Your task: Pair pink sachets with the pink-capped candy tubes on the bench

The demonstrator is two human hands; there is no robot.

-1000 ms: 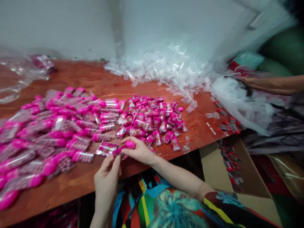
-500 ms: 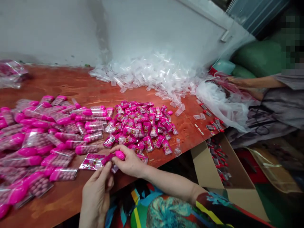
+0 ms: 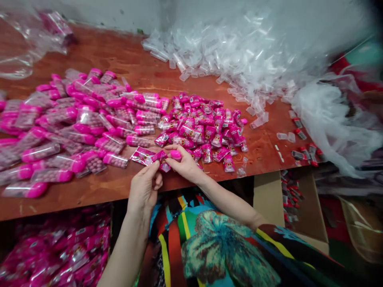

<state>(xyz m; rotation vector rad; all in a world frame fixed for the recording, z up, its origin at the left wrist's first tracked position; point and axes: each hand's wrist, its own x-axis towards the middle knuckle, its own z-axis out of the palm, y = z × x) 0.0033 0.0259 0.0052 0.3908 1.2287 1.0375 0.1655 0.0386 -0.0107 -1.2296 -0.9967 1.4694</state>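
My left hand (image 3: pixel 144 184) is closed, thumb and fingers pinching a pink printed wrapper (image 3: pixel 160 156) at the table's front edge. In my right hand (image 3: pixel 187 165) is a small container with a bright pink cap (image 3: pixel 175 154); most of its body is hidden by fingers and wrapper. Both hands meet at the wrapper. Flat pink printed wrappers (image 3: pixel 141 154) lie just left of my fingers. Behind my right hand is a heap of pink wrapped packs (image 3: pixel 203 123). To the left spreads a pile of clear, pink-capped tubes (image 3: pixel 110 142) filled with pinkish balls.
Clear plastic tubes (image 3: pixel 209 52) are heaped along the wall. A white plastic bag (image 3: pixel 326 107) and small red-capped tubes (image 3: pixel 305 152) lie at right. Below the edge stand a cardboard box (image 3: pixel 269 199) and many pink packs (image 3: pixel 66 255). A clear bag (image 3: pixel 18 52) lies back left.
The view has tilted down and swung left, so the pink packs under the table now show and the co-worker's arms are mostly out of view. Both hands keep their hold on the wrapper and container.
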